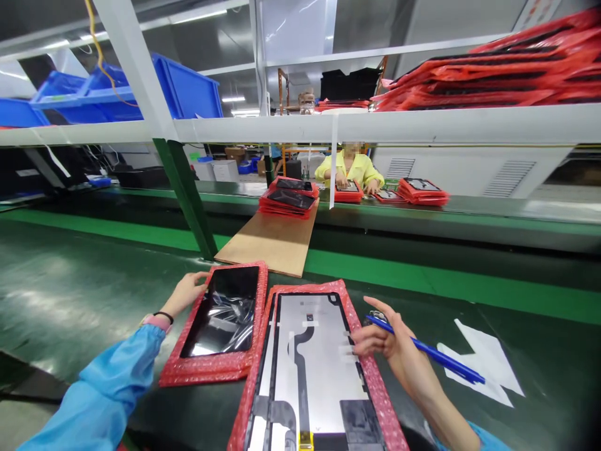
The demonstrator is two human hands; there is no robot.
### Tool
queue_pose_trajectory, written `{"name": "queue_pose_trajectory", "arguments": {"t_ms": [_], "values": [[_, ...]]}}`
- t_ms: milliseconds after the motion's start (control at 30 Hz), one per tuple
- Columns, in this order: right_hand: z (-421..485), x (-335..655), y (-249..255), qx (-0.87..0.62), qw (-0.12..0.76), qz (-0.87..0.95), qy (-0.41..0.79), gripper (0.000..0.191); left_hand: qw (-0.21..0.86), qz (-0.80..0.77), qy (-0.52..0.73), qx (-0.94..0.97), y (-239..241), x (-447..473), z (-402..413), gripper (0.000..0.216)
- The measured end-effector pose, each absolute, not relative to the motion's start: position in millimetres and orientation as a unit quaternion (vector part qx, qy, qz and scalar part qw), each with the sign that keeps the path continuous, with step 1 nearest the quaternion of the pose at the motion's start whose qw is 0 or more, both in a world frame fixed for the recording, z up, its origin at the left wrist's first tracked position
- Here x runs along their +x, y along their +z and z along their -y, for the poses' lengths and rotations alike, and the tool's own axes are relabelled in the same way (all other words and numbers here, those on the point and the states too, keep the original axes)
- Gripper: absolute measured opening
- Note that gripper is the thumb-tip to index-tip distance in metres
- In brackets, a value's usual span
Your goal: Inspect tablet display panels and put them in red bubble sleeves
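On the left, a black, glossy tablet screen (230, 313) lies face up on red bubble-wrap sleeves (188, 374). My left hand (186, 293) grips its upper left edge, with the fingers closed at the border. Closer to me, a second tablet screen (326, 357) shows its silver back, with a dark ribbon cable and yellow tape, on red bubble wrap (382, 394). My right hand (392, 344) is by this panel's right edge, its fingers partly smeared by motion. A blue pen (446, 360) is held in that hand, slanting across the palm.
White paper pieces (488, 360) lie at the right on the green bench. Ahead, a brown board (277, 241) slopes up to a stack of wrapped screens (288, 199). A green post (185, 197) and a white shelf beam (399, 128) stand before me. Across, a person in yellow (352, 168) handles screens.
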State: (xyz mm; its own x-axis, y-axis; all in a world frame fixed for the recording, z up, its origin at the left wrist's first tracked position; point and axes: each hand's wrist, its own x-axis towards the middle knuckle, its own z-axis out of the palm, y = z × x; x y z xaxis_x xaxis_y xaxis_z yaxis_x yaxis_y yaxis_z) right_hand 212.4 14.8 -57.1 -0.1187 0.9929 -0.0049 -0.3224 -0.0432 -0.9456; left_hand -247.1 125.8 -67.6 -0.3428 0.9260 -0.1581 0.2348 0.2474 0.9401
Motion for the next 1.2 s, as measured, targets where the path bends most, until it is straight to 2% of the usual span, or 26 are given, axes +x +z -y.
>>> {"name": "queue_pose_trajectory", "arguments": {"t_ms": [67, 167, 267, 400, 567, 700, 833, 1067, 1200], "values": [[-3, 202, -50, -0.357, 0.501, 0.457, 0.642, 0.051, 0.358, -0.683, 0.446, 0.455, -57, -235, -125, 0.027], [11, 192, -48, -0.404, 0.445, 0.540, 0.589, 0.037, 0.360, -0.649, 0.438, 0.507, -45, -196, -109, 0.023], [21, 188, -54, -0.483, 0.389, 0.616, 0.485, 0.030, 0.449, -0.581, 0.383, 0.560, -35, -145, -80, 0.020], [28, 187, -62, -0.532, 0.343, 0.689, 0.354, 0.036, 0.570, -0.516, 0.303, 0.563, -26, -97, -45, 0.025], [32, 184, -64, -0.555, 0.301, 0.723, 0.280, 0.033, 0.624, -0.523, 0.284, 0.506, -18, -87, -30, 0.028], [32, 184, -64, -0.546, 0.298, 0.729, 0.287, 0.032, 0.641, -0.535, 0.303, 0.460, -11, -91, -24, 0.026], [30, 184, -65, -0.541, 0.335, 0.705, 0.313, 0.033, 0.715, -0.504, 0.341, 0.344, -6, -93, -19, 0.033], [24, 185, -68, -0.488, 0.446, 0.499, 0.560, 0.044, 0.733, -0.493, 0.395, 0.251, -4, -87, -25, 0.037], [21, 183, -74, -0.458, 0.480, 0.449, 0.598, 0.047, 0.712, -0.475, 0.398, 0.330, -6, -76, -29, 0.038]]}}
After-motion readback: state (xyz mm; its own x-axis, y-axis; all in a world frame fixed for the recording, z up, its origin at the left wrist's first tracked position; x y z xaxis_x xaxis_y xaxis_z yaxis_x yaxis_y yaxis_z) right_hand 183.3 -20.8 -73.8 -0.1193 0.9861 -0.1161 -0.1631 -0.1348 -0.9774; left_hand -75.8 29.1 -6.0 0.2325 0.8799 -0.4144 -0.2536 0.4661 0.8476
